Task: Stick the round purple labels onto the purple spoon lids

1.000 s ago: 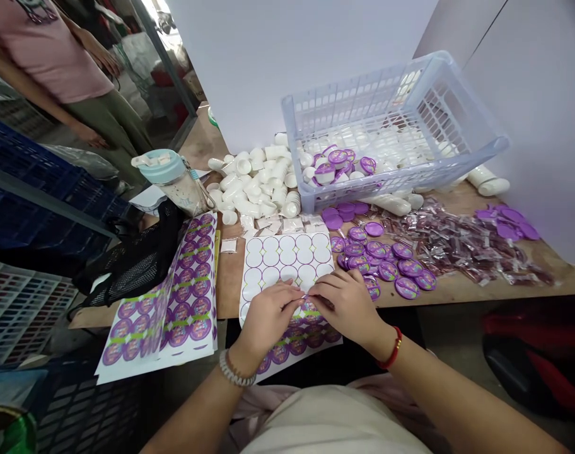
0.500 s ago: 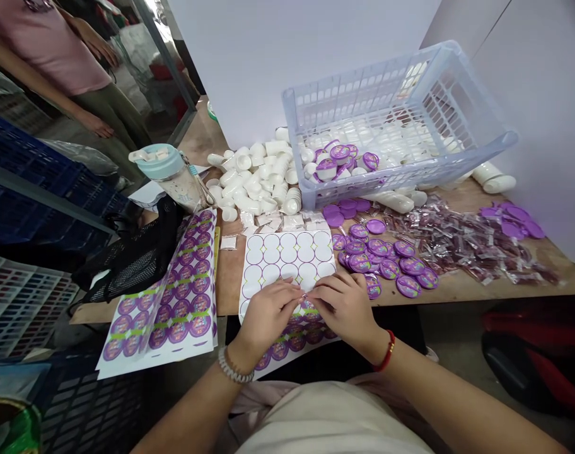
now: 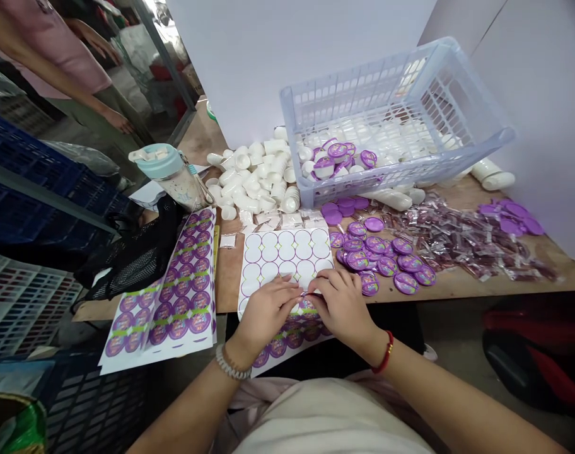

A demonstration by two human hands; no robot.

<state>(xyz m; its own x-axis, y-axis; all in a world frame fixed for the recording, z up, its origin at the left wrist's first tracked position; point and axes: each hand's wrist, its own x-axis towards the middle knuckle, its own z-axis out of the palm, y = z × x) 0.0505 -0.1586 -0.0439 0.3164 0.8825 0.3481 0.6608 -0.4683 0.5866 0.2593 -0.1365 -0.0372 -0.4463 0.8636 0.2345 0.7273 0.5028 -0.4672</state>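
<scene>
My left hand (image 3: 267,310) and my right hand (image 3: 343,309) meet over a sticker sheet (image 3: 261,244) at the front edge of the table. Fingertips of both are pinched together on a thin purple edge, which looks like a round sticker (image 3: 304,294); most of it is hidden by the fingers. The sheet's far rows show white circles with purple outlines, and its near part, hanging past the table edge, carries printed purple stickers (image 3: 278,347). Close to my right hand lies a pile of round purple lids with printed stickers (image 3: 374,244).
A pale plastic crate (image 3: 401,180) holds white cups, some with purple lids. White cups (image 3: 256,183) are heaped left of it. Small brown packets (image 3: 471,239) and plain purple lids (image 3: 512,217) lie right. More sticker sheets (image 3: 174,315), a tumbler (image 3: 169,176) and another person (image 3: 74,63) are left.
The pinched fingers have shifted very slightly, with the right fingers curled a little more. The other person's lower arm has moved a bit to the right. The view has tilted slightly.
</scene>
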